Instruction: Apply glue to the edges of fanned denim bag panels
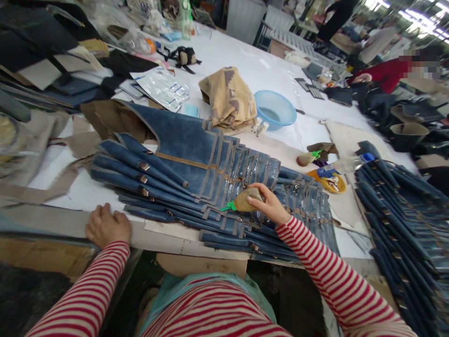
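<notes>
My right hand (pixel 268 204) is wrapped round a tan glue bottle (pixel 245 200) with a green nozzle, tilted so that its tip points left, at the edges of the overlapping blue pieces (pixel 185 135). Shiny wet-looking strips run along the grey edges of these pieces, right of the nozzle. My left hand (pixel 108 225) rests on the table's front edge (pixel 154 238), left of the pieces, with its fingers curled; whether anything is under them is hidden.
Behind the pieces are a patterned cloth bundle (pixel 229 98) and a blue basin (pixel 275 110). A clear bottle (pixel 345 164) lies by a yellow dish (pixel 329 181). More blue pieces (pixel 403 224) lie at right. A person in red (pixel 386 75) is farther back.
</notes>
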Available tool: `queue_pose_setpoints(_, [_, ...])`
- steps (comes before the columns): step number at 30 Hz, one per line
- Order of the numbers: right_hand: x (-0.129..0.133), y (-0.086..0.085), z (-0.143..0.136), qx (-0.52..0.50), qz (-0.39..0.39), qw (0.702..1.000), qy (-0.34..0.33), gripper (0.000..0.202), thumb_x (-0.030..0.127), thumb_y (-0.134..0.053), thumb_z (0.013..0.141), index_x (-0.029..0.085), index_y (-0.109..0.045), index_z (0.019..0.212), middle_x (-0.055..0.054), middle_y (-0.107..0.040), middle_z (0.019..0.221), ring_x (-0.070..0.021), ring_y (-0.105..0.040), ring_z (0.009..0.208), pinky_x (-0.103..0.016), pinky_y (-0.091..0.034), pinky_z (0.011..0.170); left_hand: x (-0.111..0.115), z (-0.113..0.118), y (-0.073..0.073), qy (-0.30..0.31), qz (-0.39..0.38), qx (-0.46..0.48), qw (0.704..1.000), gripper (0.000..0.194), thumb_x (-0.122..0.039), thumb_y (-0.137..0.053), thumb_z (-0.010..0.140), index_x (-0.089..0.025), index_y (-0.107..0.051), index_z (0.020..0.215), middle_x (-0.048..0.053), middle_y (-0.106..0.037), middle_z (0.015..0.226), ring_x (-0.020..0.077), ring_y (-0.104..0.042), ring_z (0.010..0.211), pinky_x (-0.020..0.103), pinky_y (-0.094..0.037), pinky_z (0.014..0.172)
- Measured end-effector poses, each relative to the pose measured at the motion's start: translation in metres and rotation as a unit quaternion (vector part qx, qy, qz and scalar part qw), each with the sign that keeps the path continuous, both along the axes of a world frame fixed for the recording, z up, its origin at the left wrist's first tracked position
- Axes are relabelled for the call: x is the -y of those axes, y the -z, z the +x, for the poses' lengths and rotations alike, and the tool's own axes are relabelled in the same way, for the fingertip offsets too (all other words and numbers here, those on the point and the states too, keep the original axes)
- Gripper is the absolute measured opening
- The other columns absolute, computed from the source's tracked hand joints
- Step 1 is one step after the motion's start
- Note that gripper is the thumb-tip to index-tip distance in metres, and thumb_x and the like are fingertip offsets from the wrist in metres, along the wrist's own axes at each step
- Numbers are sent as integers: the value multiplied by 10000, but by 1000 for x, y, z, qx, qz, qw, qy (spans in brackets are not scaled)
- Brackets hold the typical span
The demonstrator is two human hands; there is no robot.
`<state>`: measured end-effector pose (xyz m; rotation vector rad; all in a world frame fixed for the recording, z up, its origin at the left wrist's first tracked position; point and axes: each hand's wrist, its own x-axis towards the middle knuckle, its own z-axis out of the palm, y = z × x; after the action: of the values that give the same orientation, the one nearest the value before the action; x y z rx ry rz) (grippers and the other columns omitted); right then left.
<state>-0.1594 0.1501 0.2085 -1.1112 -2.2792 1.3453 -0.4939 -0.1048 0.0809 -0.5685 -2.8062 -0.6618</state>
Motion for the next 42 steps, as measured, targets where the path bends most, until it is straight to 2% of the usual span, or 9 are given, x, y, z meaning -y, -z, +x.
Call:
queue_pose_setpoints(5, [4, 4, -3, -4, 27, 1000, -7, 402, 432, -570, 758, 219, -470, 1084, -52, -563, 1023, -211, -547, 943, -365, -461, 823, 0, -1, 1, 2, -4, 7, 1000, 453, -322, -360, 857, -119, -453, 1251, 160, -425, 1321, 286, -359, 1224, 495, -237, 1012])
queue_pose_setpoints(11, [-5, 5, -11, -4, 157, 987, -16, 377, 381, -567, 769, 218, -467, 1094, -72, -526, 1049, -228, -512, 983, -398, -429, 872, -1, -1, -1, -8, -11, 13, 1000, 443, -304, -367, 853, -127, -456, 1249, 151, -429, 1323, 281, -358, 1228, 484, -237, 1019])
queue_pose_setpoints(16, [-6, -1, -11, 6, 138, 988, -73, 385, 384, -568, 773, 222, -456, 1104, -72, -525, 1039, -217, -528, 941, -382, -458, 828, 0, -1, 0, -4, -13, 7, 1000, 448, -309, -365, 854, -122, -458, 1251, 156, -435, 1319, 284, -365, 1225, 480, -251, 1013])
queue_pose_setpoints(23, [-20, -1, -20, -4, 247, 968, -52, 362, 351, -565, 777, 224, -466, 1101, -90, -519, 1050, -254, -483, 1015, -445, -411, 895, 1, -3, 2, -16, -22, 17, 999, 457, -321, -349, 849, -137, -461, 1252, 145, -435, 1322, 282, -368, 1222, 467, -248, 1009])
queue_pose_setpoints(28, [-21, -5, -20, -4, 245, 963, -114, 375, 341, -578, 778, 228, -454, 1113, -85, -517, 1052, -237, -488, 1009, -421, -428, 892, 0, -2, -1, -6, -9, 9, 1000, 461, -322, -356, 847, -122, -460, 1249, 159, -438, 1315, 287, -364, 1224, 477, -249, 1003])
queue_pose_setpoints(36, [-32, -6, -30, -15, 314, 945, -92, 385, 351, -558, 794, 228, -447, 1141, -103, -482, 1108, -251, -452, 1077, -457, -394, 944, -1, -2, -3, -11, 2, 17, 1000, 450, -301, -362, 847, -120, -471, 1245, 164, -444, 1313, 287, -363, 1234, 489, -241, 1021])
queue_pose_setpoints(42, [-36, -6, -34, -11, 314, 944, -102, 383, 357, -559, 794, 220, -465, 1139, -102, -491, 1090, -245, -464, 1057, -442, -408, 938, -2, -1, -7, -12, 6, 25, 1000, 449, -292, -374, 847, -112, -468, 1248, 166, -442, 1315, 291, -358, 1237, 500, -237, 1026])
